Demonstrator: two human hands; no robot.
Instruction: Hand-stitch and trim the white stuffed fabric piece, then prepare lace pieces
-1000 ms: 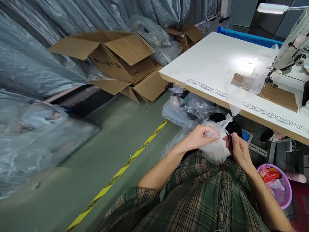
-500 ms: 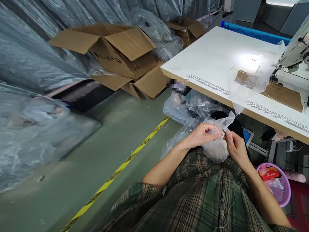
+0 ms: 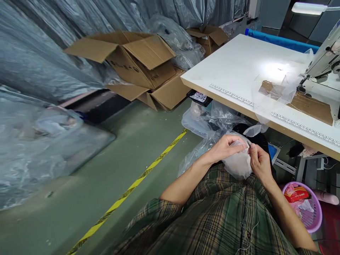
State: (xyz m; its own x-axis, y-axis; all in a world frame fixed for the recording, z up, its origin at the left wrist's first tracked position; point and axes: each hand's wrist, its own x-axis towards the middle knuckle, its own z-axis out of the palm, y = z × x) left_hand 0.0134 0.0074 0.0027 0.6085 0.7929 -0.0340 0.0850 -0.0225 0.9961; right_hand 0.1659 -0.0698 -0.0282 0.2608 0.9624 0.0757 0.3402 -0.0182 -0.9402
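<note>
In my lap, sheer white fabric [image 3: 237, 163] lies bunched, and its strip [image 3: 255, 130] reaches up toward the table edge. My left hand [image 3: 228, 146] pinches a fold of this fabric between thumb and fingers. Just to its right, my right hand [image 3: 259, 158] is closed on a small dark pointed tool [image 3: 249, 143]. The tool's tip points toward the left fingertips; most of it is hidden in the grip, so its exact kind does not show. More sheer fabric lies on the sewing table [image 3: 225, 67], beside the sewing machine [image 3: 322, 56].
Brown cardboard [image 3: 309, 105] lies by the needle. Under the table edge are a clear plastic bin [image 3: 195, 122] and a small black tray [image 3: 200, 97]. A purple basket [image 3: 316, 216] stands at lower right. Open cardboard boxes [image 3: 148, 71] and yellow tape [image 3: 138, 182] are on the left.
The fabric strip between my lap and the table edge has dropped and slackened. Both hands stay close together, with the right hand nearly in the same spot. The view has shifted slightly.
</note>
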